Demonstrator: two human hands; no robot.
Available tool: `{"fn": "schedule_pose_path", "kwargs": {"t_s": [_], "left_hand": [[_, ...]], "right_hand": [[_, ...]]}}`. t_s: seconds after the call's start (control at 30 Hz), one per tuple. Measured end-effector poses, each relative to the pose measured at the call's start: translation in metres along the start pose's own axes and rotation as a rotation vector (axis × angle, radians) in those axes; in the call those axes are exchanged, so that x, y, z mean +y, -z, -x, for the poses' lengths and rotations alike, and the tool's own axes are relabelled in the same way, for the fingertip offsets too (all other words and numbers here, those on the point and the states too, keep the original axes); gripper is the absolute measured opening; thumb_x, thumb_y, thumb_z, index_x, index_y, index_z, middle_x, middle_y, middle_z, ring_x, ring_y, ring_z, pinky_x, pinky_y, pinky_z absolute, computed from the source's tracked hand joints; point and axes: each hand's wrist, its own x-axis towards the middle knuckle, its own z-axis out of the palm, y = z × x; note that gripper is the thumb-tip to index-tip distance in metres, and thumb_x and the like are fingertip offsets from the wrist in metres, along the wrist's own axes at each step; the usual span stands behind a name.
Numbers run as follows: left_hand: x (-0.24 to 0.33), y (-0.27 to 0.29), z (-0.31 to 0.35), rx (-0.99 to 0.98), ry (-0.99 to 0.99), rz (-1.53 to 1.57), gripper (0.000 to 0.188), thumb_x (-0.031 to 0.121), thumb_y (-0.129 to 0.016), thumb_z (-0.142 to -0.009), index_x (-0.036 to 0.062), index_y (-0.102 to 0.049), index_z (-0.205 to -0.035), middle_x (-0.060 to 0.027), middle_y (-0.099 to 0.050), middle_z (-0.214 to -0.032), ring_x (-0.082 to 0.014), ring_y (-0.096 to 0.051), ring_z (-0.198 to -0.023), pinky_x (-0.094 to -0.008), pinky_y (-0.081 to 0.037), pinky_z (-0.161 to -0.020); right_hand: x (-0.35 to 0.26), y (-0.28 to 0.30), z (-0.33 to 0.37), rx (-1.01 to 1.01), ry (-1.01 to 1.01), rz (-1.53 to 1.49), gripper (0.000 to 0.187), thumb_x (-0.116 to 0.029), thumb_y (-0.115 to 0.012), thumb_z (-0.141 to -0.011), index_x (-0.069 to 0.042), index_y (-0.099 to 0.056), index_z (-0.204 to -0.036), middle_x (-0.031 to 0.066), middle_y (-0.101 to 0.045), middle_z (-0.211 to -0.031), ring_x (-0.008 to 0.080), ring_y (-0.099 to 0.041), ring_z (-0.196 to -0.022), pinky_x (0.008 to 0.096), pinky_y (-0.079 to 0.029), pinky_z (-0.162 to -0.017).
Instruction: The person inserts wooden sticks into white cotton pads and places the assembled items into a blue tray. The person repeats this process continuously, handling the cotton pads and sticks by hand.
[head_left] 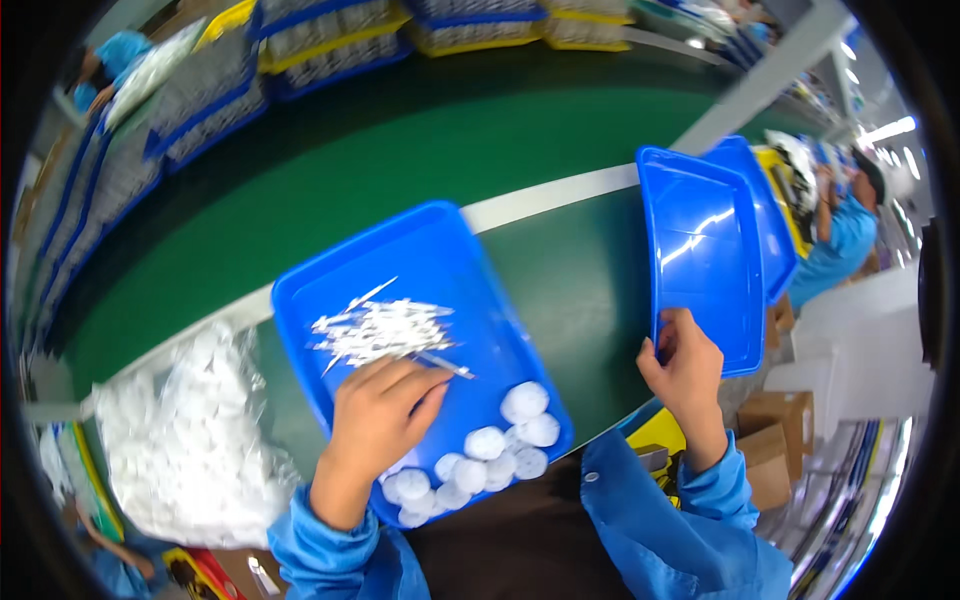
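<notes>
A blue tray [425, 250] lies before me on the green work surface. In it is a loose heap of thin white sticks [385, 328] with pale tips. My left hand [380, 410] is at the near side of the heap, fingers bent down and closed; the fingertips are hidden, so what they hold cannot be made out. One greyish stick [445, 365] lies beside those fingers. Several round white discs [485, 443] line the tray's near edge. Beside the near left corner of another blue tray [705, 240], my right hand [688, 365] is raised, thumb and curled forefinger apart, holding nothing visible.
A clear bag of white pieces [190, 440] rests left of the tray. Another blue tray [755, 190] sits behind the right one. Filled blue and yellow bins [340, 50] line the far side. A person in blue [850, 230] works at right, near cardboard boxes [775, 430].
</notes>
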Motion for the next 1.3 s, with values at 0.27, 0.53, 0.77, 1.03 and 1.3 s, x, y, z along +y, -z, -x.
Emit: {"fn": "schedule_pose_path", "kwargs": {"t_s": [0.27,0.53,0.77,1.03,1.3], "left_hand": [[0.013,0.031,0.019,-0.122,0.200,-0.112,0.017,0.013,-0.088,-0.079,0.0092,-0.079,-0.093,-0.0048,-0.073,-0.084,-0.0263,-0.070,-0.076,-0.0384,-0.056,-0.066],[-0.004,0.017,0.022,0.057,0.146,-0.235,0.024,0.012,-0.085,-0.083,0.0091,-0.079,-0.106,-0.0071,-0.072,-0.101,-0.0288,-0.069,-0.089,-0.0409,-0.056,-0.077],[-0.011,0.011,0.029,0.120,0.117,-0.315,0.021,0.013,-0.083,-0.085,0.0107,-0.079,-0.106,-0.0039,-0.071,-0.096,-0.0256,-0.068,-0.082,-0.0382,-0.056,-0.072],[0.042,-0.008,-0.003,-0.200,-0.141,-0.147,0.040,0.016,-0.082,-0.083,0.0143,-0.076,-0.122,-0.0008,-0.072,-0.117,-0.0221,-0.069,-0.095,-0.0356,-0.056,-0.076],[0.025,-0.040,-0.017,-0.372,-0.121,0.164,0.037,0.027,-0.080,-0.090,0.0174,-0.069,-0.124,-0.0028,-0.067,-0.121,-0.0258,-0.065,-0.116,-0.0403,-0.060,-0.094]], "right_hand": [[-0.029,-0.029,-0.008,-0.140,0.190,-0.177,0.040,-0.012,-0.084,-0.079,-0.004,-0.068,-0.114,0.0073,-0.065,-0.078,0.0243,-0.064,-0.063,0.0367,-0.053,-0.061],[-0.072,-0.020,-0.050,-0.010,0.590,-0.008,0.032,-0.022,-0.089,-0.078,-0.008,-0.076,-0.104,0.0071,-0.075,-0.097,0.0300,-0.073,-0.083,0.0398,-0.056,-0.073],[-0.154,-0.068,-0.043,-0.300,0.883,-0.129,0.032,-0.009,-0.084,-0.078,-0.010,-0.073,-0.108,0.0079,-0.073,-0.098,0.0296,-0.072,-0.086,0.0387,-0.057,-0.076],[-0.104,-0.052,-0.073,-0.550,0.194,-1.377,0.015,0.007,-0.070,-0.095,0.000,-0.068,-0.108,0.0066,-0.071,-0.102,0.0102,-0.069,-0.089,0.0270,-0.057,-0.081],[-0.112,-0.081,-0.055,-0.567,0.096,-1.358,0.014,0.003,-0.079,-0.097,0.001,-0.071,-0.109,0.0110,-0.078,-0.105,0.0134,-0.076,-0.094,0.0284,-0.062,-0.083]]}}
